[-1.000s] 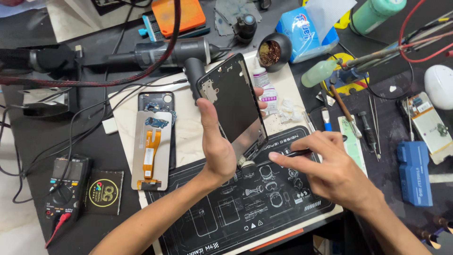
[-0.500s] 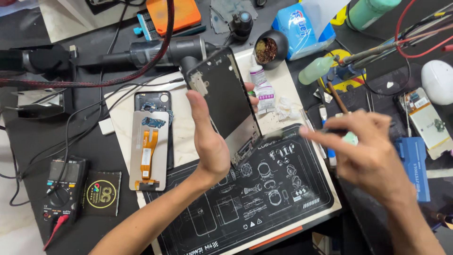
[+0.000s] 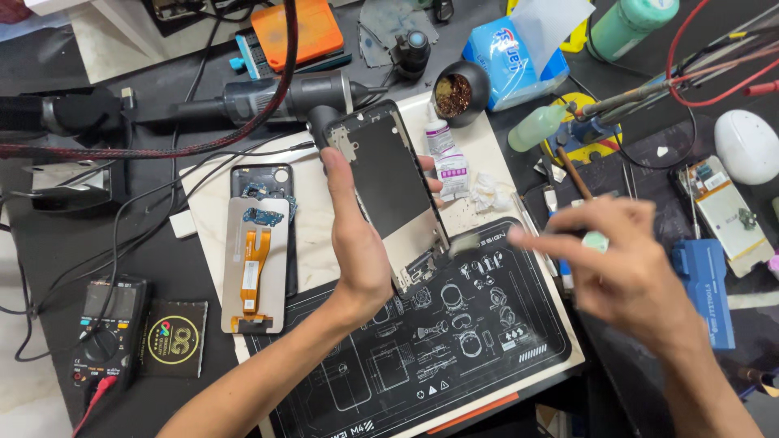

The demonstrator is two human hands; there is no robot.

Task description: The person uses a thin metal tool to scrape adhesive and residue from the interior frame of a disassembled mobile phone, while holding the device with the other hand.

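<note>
My left hand (image 3: 357, 243) grips a black phone frame (image 3: 388, 180), held upright and tilted above the black printed work mat (image 3: 454, 357). The frame's inner side with its metal parts faces me. My right hand (image 3: 625, 264) hovers blurred to the right of the frame, over the mat's right edge, fingers loosely curled. A small pale green thing shows at its fingertips, too blurred to name. Left of my left hand a phone screen panel (image 3: 256, 268) with an orange flex cable lies on another opened phone (image 3: 261, 182).
A multimeter (image 3: 104, 328) sits at the lower left, a dark hot-air tool (image 3: 276, 97) at the back. A blue tissue pack (image 3: 513, 55), a small white bottle (image 3: 442, 150), a green squeeze bottle (image 3: 537, 127), hand tools and a blue block (image 3: 704, 288) crowd the right side.
My right hand has lifted off the mat and swung to the right, away from the frame. My left hand has tilted the phone frame slightly and kept its grip.
</note>
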